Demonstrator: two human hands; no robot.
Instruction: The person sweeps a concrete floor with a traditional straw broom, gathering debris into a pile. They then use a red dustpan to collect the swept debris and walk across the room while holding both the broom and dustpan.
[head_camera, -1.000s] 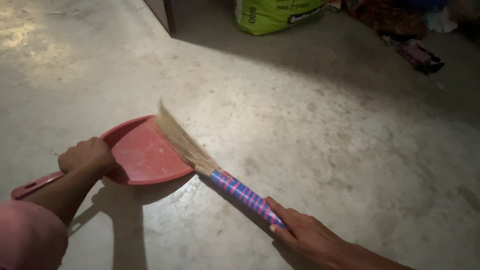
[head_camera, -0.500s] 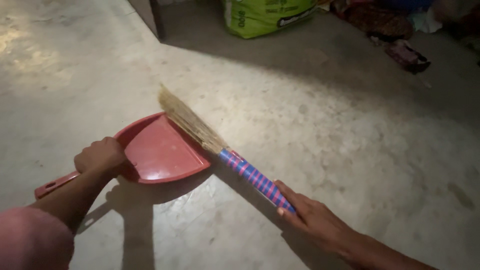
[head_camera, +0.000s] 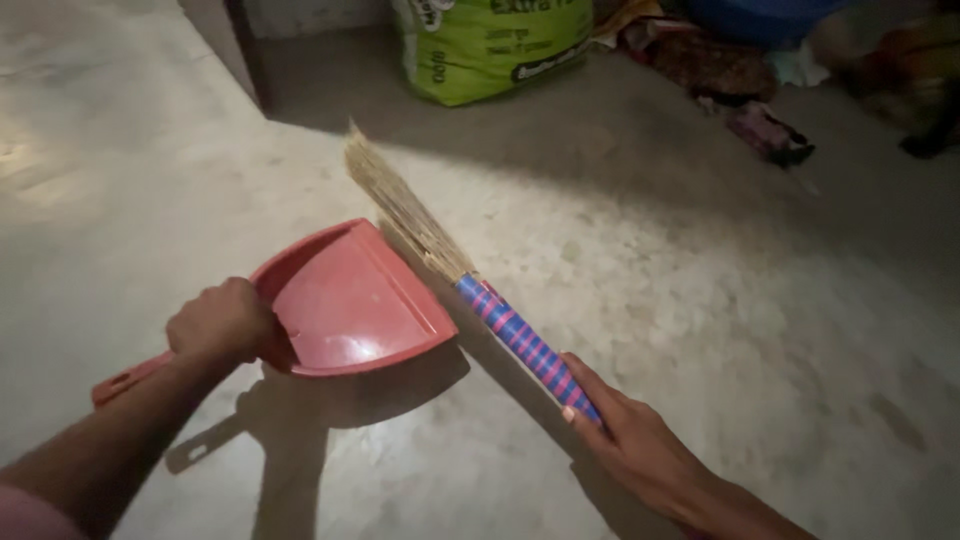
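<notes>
Bare concrete floor (head_camera: 700, 330), green sack (head_camera: 490, 45) and clutter (head_camera: 760, 130) at its far edge

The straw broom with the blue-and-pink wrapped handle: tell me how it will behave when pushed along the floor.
The straw broom probably flexes: its thin bristles fan out loosely. It seems light, since the right hand holds it by the handle's end alone. The wrapped handle likely stays stiff.

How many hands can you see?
2. The left hand grips the red dustpan at its back; the right hand holds the broom by its striped handle.
</notes>
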